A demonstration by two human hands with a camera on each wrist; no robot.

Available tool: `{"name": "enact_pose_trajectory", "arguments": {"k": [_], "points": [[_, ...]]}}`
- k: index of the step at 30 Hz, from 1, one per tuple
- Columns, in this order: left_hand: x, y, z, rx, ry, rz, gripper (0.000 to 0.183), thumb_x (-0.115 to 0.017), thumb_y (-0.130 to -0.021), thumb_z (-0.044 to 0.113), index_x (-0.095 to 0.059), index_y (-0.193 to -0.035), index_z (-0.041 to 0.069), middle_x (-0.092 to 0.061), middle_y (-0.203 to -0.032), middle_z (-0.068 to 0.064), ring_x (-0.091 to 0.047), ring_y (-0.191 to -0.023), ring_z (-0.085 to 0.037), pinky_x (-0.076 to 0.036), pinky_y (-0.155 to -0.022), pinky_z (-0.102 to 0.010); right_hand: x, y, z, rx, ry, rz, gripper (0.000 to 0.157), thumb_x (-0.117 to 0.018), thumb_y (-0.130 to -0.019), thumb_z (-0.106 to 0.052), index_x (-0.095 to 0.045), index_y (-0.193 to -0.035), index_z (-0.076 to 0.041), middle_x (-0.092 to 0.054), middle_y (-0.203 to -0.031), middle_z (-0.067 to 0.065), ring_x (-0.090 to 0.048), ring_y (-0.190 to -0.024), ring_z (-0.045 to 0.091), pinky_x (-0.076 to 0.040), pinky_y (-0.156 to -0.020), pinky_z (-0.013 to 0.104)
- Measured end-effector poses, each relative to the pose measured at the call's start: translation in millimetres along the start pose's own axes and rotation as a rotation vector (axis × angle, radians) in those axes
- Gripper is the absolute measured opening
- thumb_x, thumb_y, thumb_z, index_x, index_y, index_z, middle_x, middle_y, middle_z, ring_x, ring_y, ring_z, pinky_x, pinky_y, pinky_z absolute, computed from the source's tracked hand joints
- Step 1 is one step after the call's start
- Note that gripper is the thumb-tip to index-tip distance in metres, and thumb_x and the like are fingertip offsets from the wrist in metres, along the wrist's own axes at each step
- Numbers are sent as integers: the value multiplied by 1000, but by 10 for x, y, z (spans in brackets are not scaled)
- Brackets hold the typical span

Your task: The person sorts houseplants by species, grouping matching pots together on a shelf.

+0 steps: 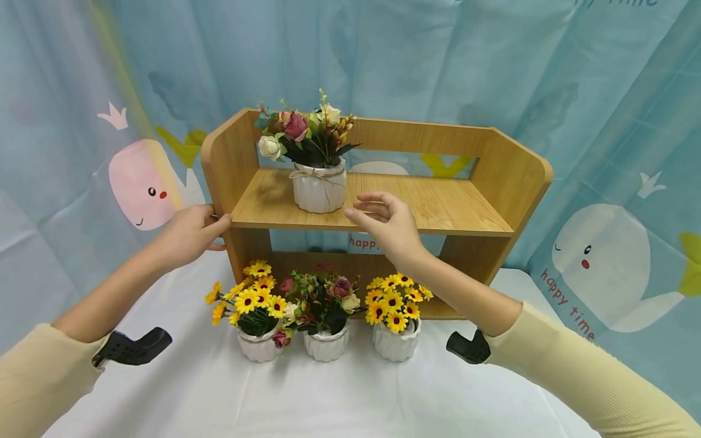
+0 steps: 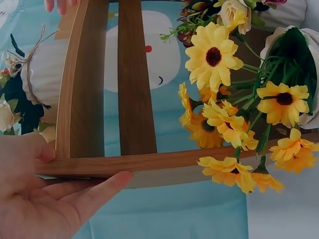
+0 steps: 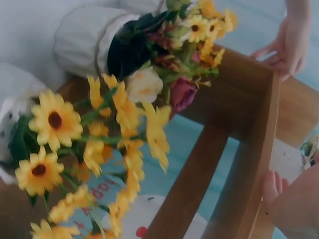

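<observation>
A two-tier wooden shelf point(image 1: 438, 204) stands on the table. My left hand point(image 1: 198, 234) grips its left side panel, the thumb on the inner side at the height of the upper board and the fingers point(image 2: 102, 196) round the outer side. On the upper board, left of the middle, stands a white ribbed flowerpot point(image 1: 320, 188) tied with twine, holding mixed artificial roses point(image 1: 298, 128). My right hand point(image 1: 386, 222) is just right of this pot, over the board's front edge, fingers loosely bent and nothing between thumb and fingers.
In front of the lower tier stand three white pots: yellow sunflowers point(image 1: 257, 301) at left, mixed roses point(image 1: 325, 304) in the middle, more yellow sunflowers point(image 1: 395, 304) at right, under my right forearm. A white cloth point(image 1: 328, 401) covers the table. Blue printed curtains point(image 1: 405, 55) hang behind.
</observation>
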State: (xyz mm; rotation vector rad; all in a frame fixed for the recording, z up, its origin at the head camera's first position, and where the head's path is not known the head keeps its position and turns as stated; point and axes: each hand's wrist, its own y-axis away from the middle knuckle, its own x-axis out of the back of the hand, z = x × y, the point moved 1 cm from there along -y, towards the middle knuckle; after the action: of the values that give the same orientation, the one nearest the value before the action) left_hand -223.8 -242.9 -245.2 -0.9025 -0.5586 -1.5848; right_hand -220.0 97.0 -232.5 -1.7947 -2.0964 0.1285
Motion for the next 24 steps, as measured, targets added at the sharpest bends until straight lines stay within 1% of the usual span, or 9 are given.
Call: {"name": "enact_pose_trajectory", "arguments": {"k": [5, 7, 11, 14, 17, 19, 24], "points": [[9, 3, -10, -2, 3, 12, 51, -37, -114, 26, -52, -127, -21, -59, -127, -44, -77, -98, -45, -64, -84, -50, -65, 97, 91, 51, 19, 8, 39, -71, -100, -8, -61, -134, 7, -72, -127, 22, -71, -112, 34, -60, -89, 27], [15, 8, -19, -7, 3, 22, 50, -37, -114, 25, -53, -125, -21, -58, -128, -44, -76, -98, -45, -64, -83, -50, -93, 134, 120, 67, 30, 15, 37, -72, -100, -9, -63, -133, 5, -73, -124, 20, -71, -110, 33, -59, -87, 24], [15, 11, -29, -9, -2, 29, 51, -38, -114, 27, -54, -124, -20, -59, -128, -44, -77, -97, -44, -64, -83, -51, -137, 221, 174, 105, 68, 31, 36, -73, -100, -11, -65, -132, 3, -74, -122, 17, -71, -109, 30, -58, -89, 28], [10, 8, -25, -7, -2, 28, 51, -38, -113, 28, -55, -123, -19, -59, -128, -44, -77, -96, -43, -63, -84, -51, -180, 300, 228, 131, 112, 36, 36, -75, -98, -13, -66, -131, 0, -75, -120, 15, -71, -109, 28, -58, -94, 36], [5, 7, -21, -8, -3, 24, 52, -37, -113, 29, -55, -123, -19, -59, -128, -44, -77, -96, -43, -63, -85, -52, -231, 381, 284, 134, 125, 27, 37, -77, -97, -14, -67, -131, -3, -74, -122, 14, -71, -109, 28, -59, -97, 41], [-1, 4, -15, -9, -9, 22, 52, -37, -114, 29, -55, -124, -19, -59, -128, -44, -77, -98, -43, -63, -86, -52, -261, 428, 329, 133, 116, 18, 36, -77, -97, -13, -67, -131, -2, -74, -122, 16, -72, -108, 30, -60, -97, 41], [-26, -8, -5, -21, -51, 15, 52, -35, -114, 27, -55, -122, -20, -61, -124, -43, -76, -97, -45, -63, -84, -53, -308, 550, 449, 123, 82, 18, 36, -77, -97, -9, -66, -130, -1, -73, -121, 15, -73, -106, 30, -61, -92, 33]]}}
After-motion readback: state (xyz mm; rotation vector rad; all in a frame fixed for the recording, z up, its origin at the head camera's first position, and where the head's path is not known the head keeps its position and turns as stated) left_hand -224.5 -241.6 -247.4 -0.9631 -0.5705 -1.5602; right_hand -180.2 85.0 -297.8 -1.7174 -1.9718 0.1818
